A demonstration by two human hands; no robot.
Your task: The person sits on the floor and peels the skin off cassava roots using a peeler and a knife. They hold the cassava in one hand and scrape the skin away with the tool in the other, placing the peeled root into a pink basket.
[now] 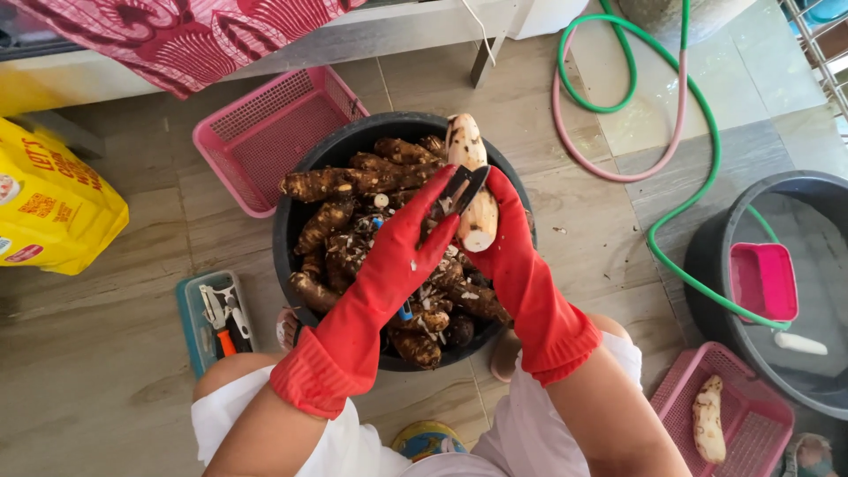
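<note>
Both hands wear red rubber gloves and work over a black tub (291,221) heaped with brown, unpeeled roots (353,181). The right hand (502,231) is wrapped around a long root (473,190) that is mostly peeled and pale, holding it upright above the middle of the tub – a few dark patches of skin remain near its top end. The left hand (422,228) is closed on a dark-bladed knife (464,187), whose blade lies against the peeled root's side. White peel scraps cling to the gloves and to the roots below. On the tiled floor, a pink basket (265,132) stands just beside the tub at its upper left, and a teal tray (190,322) of small tools lies near the person's left knee. A yellow bag (53,208) sits well apart at the left. At the right, a second pink basket (751,415) holds one peeled root (708,420), next to a grey basin (795,265) with a small pink tub (764,281) in it – a green hose (698,168) loops across the floor into that basin.
</note>
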